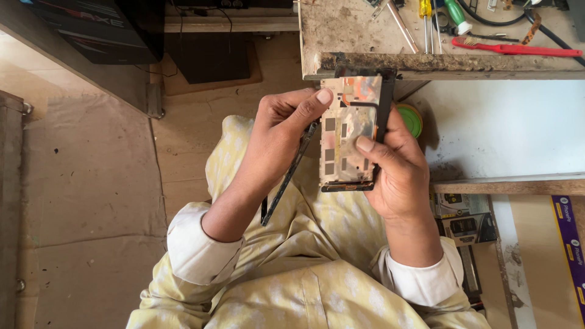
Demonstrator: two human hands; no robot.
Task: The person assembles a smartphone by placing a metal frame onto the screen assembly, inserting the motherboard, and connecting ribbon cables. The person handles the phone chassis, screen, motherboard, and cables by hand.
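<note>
Both hands, left [277, 131] and right [396, 164], grip one opened phone [348, 131] (left also pinches one black strip [286, 180]).

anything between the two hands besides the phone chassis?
Head view: the opened phone frame sits between left hand and right hand; a thin dark strip hangs from the left hand's side. Nothing else.

a worn, stained wooden counter [365, 36] fills the upper right. on it lie a red toothbrush [518, 49], screwdrivers with yellow [425, 8] and green [454, 12] handles, and black cables [487, 18]. below its edge sits a round green container [413, 119]. small cardboard boxes [463, 219] rest on a lower shelf. a dark box [91, 30] stands at the upper left, above a tan floor [91, 183].
</note>
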